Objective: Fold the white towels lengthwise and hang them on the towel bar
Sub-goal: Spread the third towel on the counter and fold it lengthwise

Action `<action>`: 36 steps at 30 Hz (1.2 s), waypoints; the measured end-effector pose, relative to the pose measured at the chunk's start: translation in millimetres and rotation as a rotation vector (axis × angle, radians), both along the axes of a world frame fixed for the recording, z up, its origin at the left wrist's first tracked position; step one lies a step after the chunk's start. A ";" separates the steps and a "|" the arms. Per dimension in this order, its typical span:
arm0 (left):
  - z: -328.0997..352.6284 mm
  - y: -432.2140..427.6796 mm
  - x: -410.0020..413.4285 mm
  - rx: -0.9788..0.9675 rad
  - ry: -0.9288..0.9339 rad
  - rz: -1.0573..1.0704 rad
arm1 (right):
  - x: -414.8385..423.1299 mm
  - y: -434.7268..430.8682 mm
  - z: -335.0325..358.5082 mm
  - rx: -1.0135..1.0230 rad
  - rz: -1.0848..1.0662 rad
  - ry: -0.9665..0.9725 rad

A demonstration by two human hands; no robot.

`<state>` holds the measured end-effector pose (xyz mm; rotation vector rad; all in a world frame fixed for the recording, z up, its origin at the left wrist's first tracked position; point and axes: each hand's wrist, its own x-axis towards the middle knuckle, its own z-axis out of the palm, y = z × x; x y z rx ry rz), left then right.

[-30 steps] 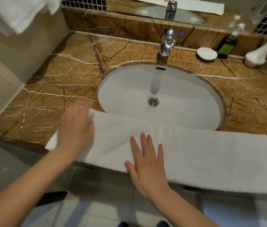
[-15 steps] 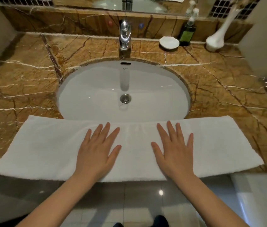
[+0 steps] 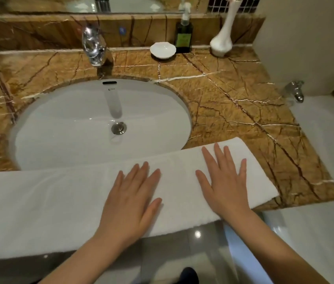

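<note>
A white towel, folded into a long strip, lies flat along the front edge of the brown marble counter, partly over the sink's near rim. My left hand rests palm down on its middle, fingers spread. My right hand presses flat on the towel near its right end. Neither hand grips the cloth. No towel bar is in view.
A white oval sink with a chrome tap sits behind the towel. At the back stand a white soap dish, a dark green pump bottle and a white vase. A bathtub edge with a chrome fitting is at right.
Both hands have slid rightward along the towel, staying flat on it. The view has swung right, so the towel's left end now runs out of frame.
</note>
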<state>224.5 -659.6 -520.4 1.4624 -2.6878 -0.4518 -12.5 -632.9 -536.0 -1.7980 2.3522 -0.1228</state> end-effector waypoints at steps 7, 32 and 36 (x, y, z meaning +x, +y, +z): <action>-15.3 5.3 -76.3 -0.023 -0.088 -0.099 | -51.0 8.7 0.1 -0.010 -0.044 -0.059; 11.9 -79.8 -138.7 0.203 0.210 -0.266 | -130.0 -54.1 51.1 0.088 0.531 -0.114; 17.3 -84.0 -144.1 0.287 0.218 -0.254 | -132.9 -52.5 48.5 0.114 0.534 -0.085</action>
